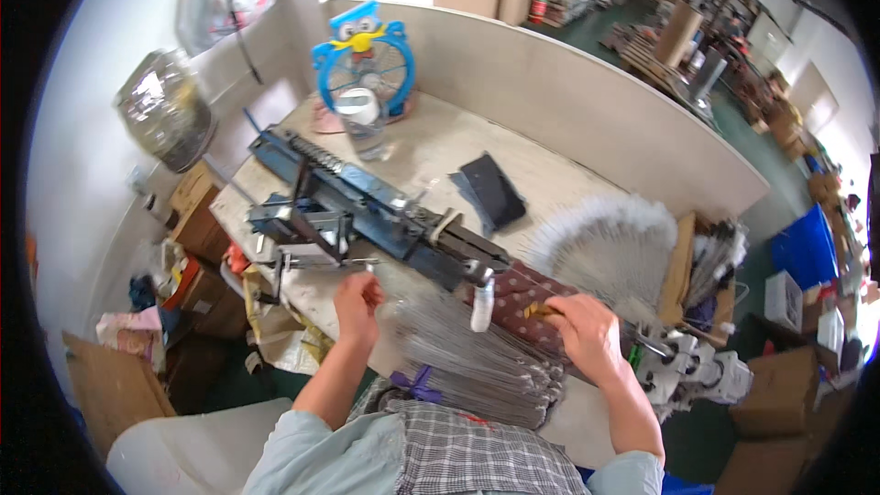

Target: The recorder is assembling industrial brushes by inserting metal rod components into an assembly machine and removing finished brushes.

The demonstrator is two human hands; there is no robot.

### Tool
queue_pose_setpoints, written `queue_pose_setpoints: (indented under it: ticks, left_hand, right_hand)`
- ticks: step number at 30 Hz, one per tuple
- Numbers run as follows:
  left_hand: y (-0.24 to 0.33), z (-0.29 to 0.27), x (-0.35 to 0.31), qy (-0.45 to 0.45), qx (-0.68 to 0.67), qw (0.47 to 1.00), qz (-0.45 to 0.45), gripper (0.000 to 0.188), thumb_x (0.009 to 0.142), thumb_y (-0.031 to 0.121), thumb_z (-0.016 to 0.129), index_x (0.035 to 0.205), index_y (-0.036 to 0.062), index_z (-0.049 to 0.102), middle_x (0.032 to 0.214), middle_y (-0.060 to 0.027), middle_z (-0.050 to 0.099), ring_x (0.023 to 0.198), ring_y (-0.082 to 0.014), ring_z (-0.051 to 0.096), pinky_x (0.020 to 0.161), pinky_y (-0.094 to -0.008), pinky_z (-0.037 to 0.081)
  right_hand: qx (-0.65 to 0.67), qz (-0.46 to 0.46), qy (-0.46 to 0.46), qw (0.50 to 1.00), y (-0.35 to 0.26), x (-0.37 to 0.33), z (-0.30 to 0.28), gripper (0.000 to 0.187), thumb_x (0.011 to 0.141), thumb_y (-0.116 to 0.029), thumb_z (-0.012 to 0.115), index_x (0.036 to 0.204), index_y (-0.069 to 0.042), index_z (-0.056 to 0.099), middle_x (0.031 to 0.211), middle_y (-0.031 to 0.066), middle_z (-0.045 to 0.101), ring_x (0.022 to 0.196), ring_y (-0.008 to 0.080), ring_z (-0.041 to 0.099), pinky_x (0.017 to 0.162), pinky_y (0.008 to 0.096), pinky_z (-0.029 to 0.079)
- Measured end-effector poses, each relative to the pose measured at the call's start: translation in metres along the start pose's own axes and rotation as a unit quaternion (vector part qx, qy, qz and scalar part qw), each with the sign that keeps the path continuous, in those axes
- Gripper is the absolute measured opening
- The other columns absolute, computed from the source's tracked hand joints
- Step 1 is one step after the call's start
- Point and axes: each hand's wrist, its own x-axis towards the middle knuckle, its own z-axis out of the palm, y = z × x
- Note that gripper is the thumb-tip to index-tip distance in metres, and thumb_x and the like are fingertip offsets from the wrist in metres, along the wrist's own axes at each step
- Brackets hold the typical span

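A long blue metal bench machine (pixel 367 192) with a spring and levers runs diagonally over the table. My left hand (pixel 357 301) is beside its near metal rod, fingers curled together; what they hold, if anything, is hidden. My right hand (pixel 588 335) pinches a small yellow piece (pixel 539 310) above a brown dotted cloth (pixel 515 304). Between my hands, a crank handle wrapped in white (pixel 482 305) hangs from the machine's near end. A bundle of thin grey strands (pixel 477 348) lies in front of me, near a purple ribbon (pixel 417 383).
A fanned heap of pale strands (pixel 610 243) lies right of a dark flat case (pixel 492 191). At the back stand a blue owl-shaped fan (pixel 365 60) and a clear water cup (pixel 364 133). A white and metal mechanism (pixel 692 367) is at the right; a low partition (pixel 568 82) edges the table.
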Motion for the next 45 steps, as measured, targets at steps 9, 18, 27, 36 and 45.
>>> queue_pose_setpoints:
  ticks: [9, 18, 27, 36, 45]
  left_hand:
    - [-0.091, 0.135, -0.097, -0.393, 0.156, 0.903, -0.075, 0.017, 0.09, 0.016, 0.058, 0.092, 0.0005, 0.064, 0.079, -0.007, 0.065, 0.065, -0.0105, 0.057, 0.062, -0.0235, 0.047]
    - [-0.115, 0.147, -0.097, -0.413, 0.206, 0.886, -0.044, 0.019, 0.091, 0.017, 0.056, 0.1, 0.001, 0.063, 0.084, -0.0039, 0.064, 0.067, -0.0077, 0.055, 0.063, -0.0213, 0.045]
    - [-0.075, 0.138, -0.096, -0.26, 0.155, 0.952, -0.035, 0.018, 0.091, 0.02, 0.058, 0.094, 0.0034, 0.063, 0.08, -0.0035, 0.063, 0.062, -0.006, 0.053, 0.059, -0.0201, 0.042]
    - [-0.073, 0.137, -0.09, -0.295, 0.145, 0.943, -0.063, 0.022, 0.093, 0.026, 0.054, 0.091, 0.0045, 0.06, 0.07, -0.0057, 0.061, 0.057, -0.0106, 0.055, 0.055, -0.0229, 0.045]
    - [-0.07, 0.139, -0.091, -0.258, 0.088, 0.952, -0.141, 0.043, 0.099, 0.04, 0.035, 0.106, 0.0025, 0.057, 0.091, -0.0082, 0.065, 0.084, -0.0169, 0.063, 0.077, -0.0316, 0.046]
  right_hand:
    - [0.112, 0.16, 0.025, 0.98, 0.033, -0.007, -0.012, 0.021, 0.076, -0.012, 0.07, 0.094, -0.002, 0.067, 0.079, 0.0083, 0.065, 0.063, 0.0137, 0.058, 0.059, 0.0274, 0.046]
    - [0.273, 0.257, -0.042, 0.926, 0.054, -0.026, -0.027, 0.022, 0.078, -0.014, 0.069, 0.098, -0.004, 0.067, 0.083, 0.0095, 0.066, 0.07, 0.0171, 0.062, 0.063, 0.0281, 0.048]
    - [-0.046, 0.023, 0.093, 0.994, 0.022, 0.022, -0.001, 0.01, 0.076, -0.018, 0.065, 0.08, -0.009, 0.065, 0.076, 0.0061, 0.064, 0.075, 0.026, 0.06, 0.067, 0.0378, 0.048]
    - [0.04, 0.095, 0.006, 0.995, 0.016, 0.037, 0.025, 0.016, 0.079, -0.018, 0.063, 0.087, -0.005, 0.068, 0.08, 0.0104, 0.066, 0.077, 0.027, 0.063, 0.067, 0.0352, 0.049]
    - [-0.03, 0.07, 0.053, 0.996, 0.001, 0.033, 0.03, 0.021, 0.077, -0.02, 0.067, 0.09, -0.004, 0.067, 0.084, 0.0093, 0.065, 0.08, 0.0276, 0.06, 0.072, 0.0353, 0.048]
